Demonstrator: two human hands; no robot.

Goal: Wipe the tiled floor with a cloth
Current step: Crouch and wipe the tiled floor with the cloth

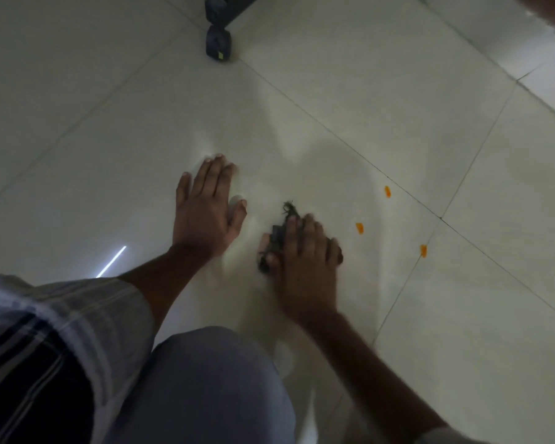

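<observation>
Your right hand (305,251) presses the dark frayed cloth (277,238) flat on the tiled floor (334,91); your left hand (205,209), spread and empty, braces beside the cloth. Orange spots (359,228) lie just right of it.

Legible text, labels, brands, numbers, signs: none.

Only candidate: a small yellow tag (220,55) on the lower front of the dark caster-like block (218,43), which stands on the tiled floor (334,75) at the far edge of the view. The tag is too small and blurred for any characters to be made out. No print or markings can be read elsewhere around that block.
</observation>
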